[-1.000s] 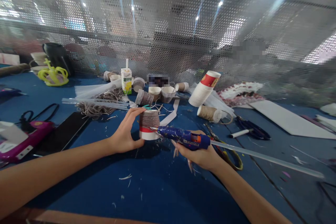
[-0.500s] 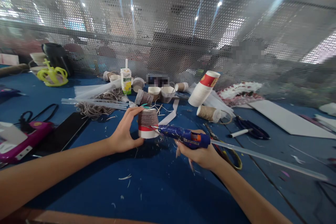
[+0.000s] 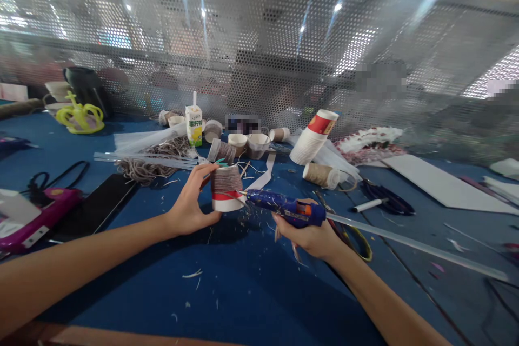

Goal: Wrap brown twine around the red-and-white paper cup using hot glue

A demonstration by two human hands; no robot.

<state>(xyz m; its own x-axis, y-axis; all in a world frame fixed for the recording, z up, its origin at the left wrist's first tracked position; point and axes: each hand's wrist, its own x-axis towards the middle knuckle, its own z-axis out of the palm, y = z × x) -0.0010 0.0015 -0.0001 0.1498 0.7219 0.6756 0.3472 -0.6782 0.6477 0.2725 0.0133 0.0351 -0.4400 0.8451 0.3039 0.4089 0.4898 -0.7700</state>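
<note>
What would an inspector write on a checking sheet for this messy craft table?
Surface: blue table, dotted with white scraps.
Job's things: twine-wrapped cup; blue glue gun, nozzle at the cup's side; clear glue stick out its back.
Clutter: stack of paper cups, juice carton, twine pile, scissors, marker, yellow crown.
Grips: left hand holds the cup; right hand holds the blue glue gun.
Cables: black cable by a pink glue gun.
Surroundings: perforated metal screen behind the table.
</note>
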